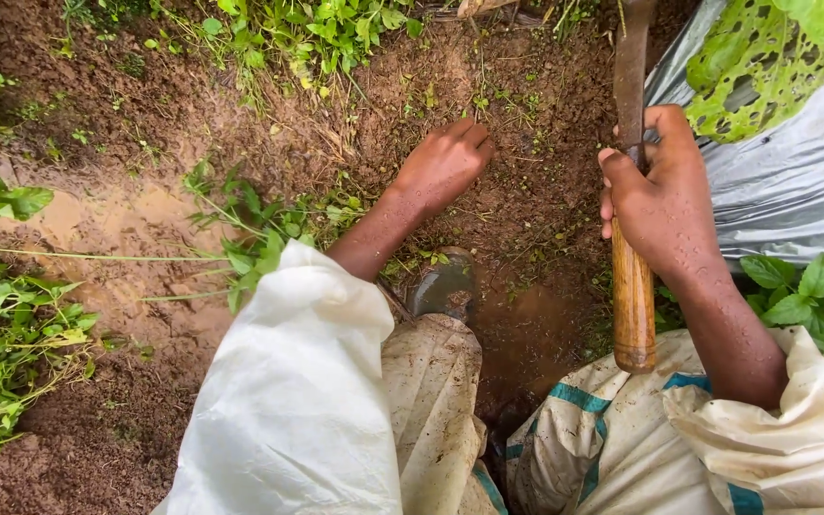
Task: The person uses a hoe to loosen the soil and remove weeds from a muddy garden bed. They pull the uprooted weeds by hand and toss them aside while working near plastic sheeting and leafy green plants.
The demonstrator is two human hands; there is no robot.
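Note:
My left hand [442,164] reaches down to the wet brown soil [536,181], fingers curled against the ground among tiny green seedlings; whether it grips anything I cannot tell. My right hand [662,195] is closed around the wooden handle [633,305] of a long knife. Its rusty blade [630,67] points away from me, up toward the top edge of the view. Both forearms come out of pale plastic sleeves [293,381].
A muddy puddle [116,219] lies at left, edged by leafy weeds [250,238]. Grey plastic sheeting [793,172] covers the ground at right, under a hole-ridden leaf [751,57]. A muddy boot toe [442,284] shows between my knees. More weeds [317,29] grow at the top.

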